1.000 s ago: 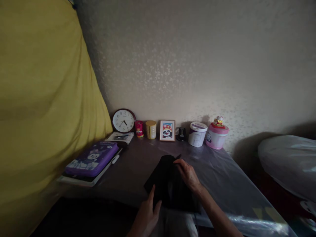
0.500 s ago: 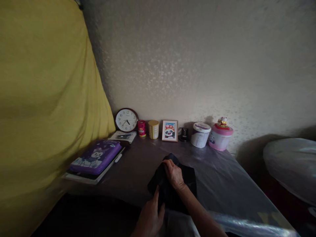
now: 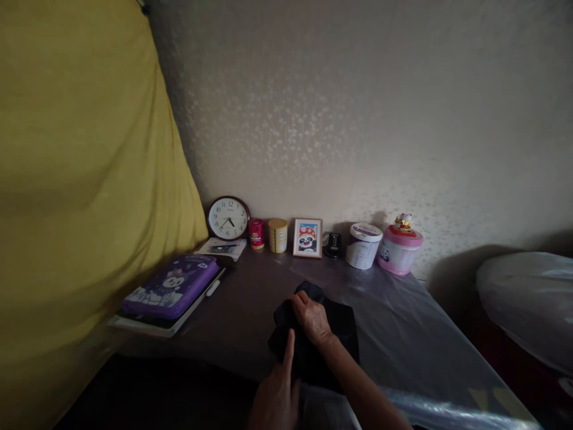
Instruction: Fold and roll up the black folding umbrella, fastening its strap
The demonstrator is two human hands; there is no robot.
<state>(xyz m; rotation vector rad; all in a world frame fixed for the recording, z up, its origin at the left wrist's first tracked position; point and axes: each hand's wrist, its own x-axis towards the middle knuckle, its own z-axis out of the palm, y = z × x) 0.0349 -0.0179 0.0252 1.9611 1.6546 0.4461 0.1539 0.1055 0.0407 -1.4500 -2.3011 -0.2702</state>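
Tabletop [image 3: 250, 304] bears dark fabric [image 3: 310, 361] beneath right hand [image 3: 312, 318], seemingly pinching it, and left hand [image 3: 277, 391], forefinger extended.

1. Dim overall; the patterned wall [image 3: 335, 89] is palest right of centre.
2. Light apparently from the right: soft shadows fall leftward of the figurine [image 3: 403, 223] and white bag [image 3: 528, 292].
3. Streaky glare along the near right edge of the table cover [image 3: 403, 340].
4. Black material [image 3: 342, 325] underexposed, folds barely legible.
5. Left hand [image 3: 276, 391] motion-blurred around the thumb.
6. Lower left nearly black.
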